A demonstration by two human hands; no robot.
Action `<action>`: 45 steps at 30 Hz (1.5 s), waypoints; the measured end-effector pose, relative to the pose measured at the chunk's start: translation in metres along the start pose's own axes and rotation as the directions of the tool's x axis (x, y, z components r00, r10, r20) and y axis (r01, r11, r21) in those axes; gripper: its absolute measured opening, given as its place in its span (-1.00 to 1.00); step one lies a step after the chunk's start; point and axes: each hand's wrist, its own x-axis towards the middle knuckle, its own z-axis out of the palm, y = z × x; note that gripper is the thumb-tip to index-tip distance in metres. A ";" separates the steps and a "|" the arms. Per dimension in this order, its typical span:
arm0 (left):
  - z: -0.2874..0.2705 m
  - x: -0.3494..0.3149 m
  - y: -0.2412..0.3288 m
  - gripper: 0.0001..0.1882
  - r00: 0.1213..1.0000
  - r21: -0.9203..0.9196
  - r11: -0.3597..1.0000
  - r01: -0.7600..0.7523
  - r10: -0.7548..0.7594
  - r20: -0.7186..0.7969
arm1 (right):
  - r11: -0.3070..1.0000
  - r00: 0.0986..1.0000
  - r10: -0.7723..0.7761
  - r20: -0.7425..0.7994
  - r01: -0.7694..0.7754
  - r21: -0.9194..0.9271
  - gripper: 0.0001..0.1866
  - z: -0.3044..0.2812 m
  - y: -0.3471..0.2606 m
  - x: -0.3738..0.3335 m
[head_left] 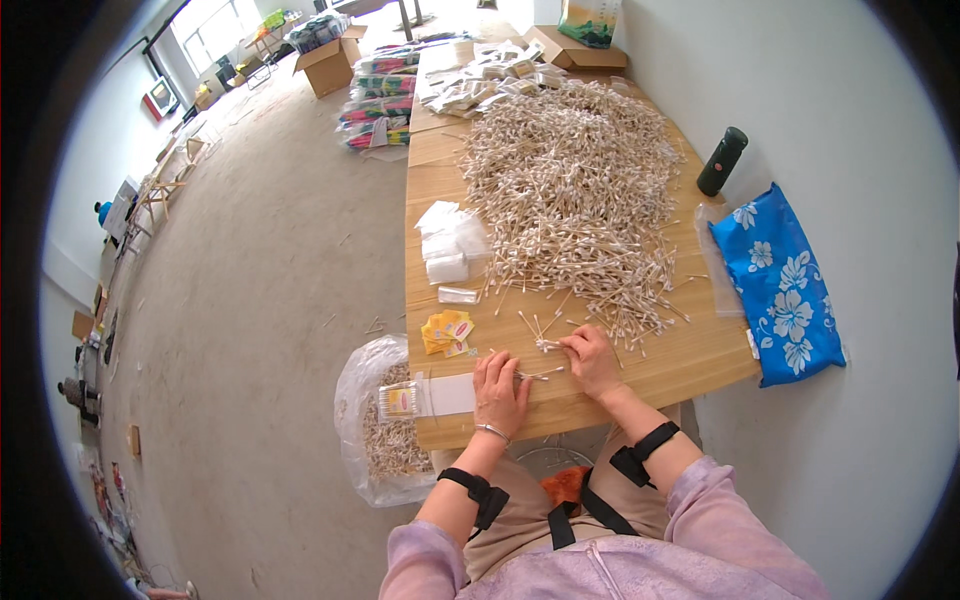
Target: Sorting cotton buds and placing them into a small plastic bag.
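Observation:
A large heap of loose cotton swabs (pixel 575 170) covers much of the wooden table. My right hand (pixel 594 360) is at the heap's near edge, fingertips pinched on a few cotton swabs (pixel 546 344) that fan out to its left. My left hand (pixel 499 392) rests near the table's front edge, beside a white strip (pixel 452 394). Several swabs (pixel 542 375) stick out to the right between its thumb and fingers; their other ends are hidden. At the strip's left end, a clear packet of swabs with a yellow card (pixel 398 402) reaches past the table's left edge.
Yellow cards (pixel 446 331) and clear plastic bags (pixel 450 245) lie at the table's left side. A clear sack of swabs (pixel 372 430) stands below. On the right are a blue flowered pouch (pixel 782 290) and a dark bottle (pixel 722 162). Packed swabs (pixel 490 75) lie at the far end.

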 end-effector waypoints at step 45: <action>-0.004 0.000 -0.005 -0.63 0.922 -0.435 0.864 0.254 -0.352 -0.159 | 0.939 0.950 -0.092 0.298 0.183 -0.290 -0.27 0.021 -0.060 -0.025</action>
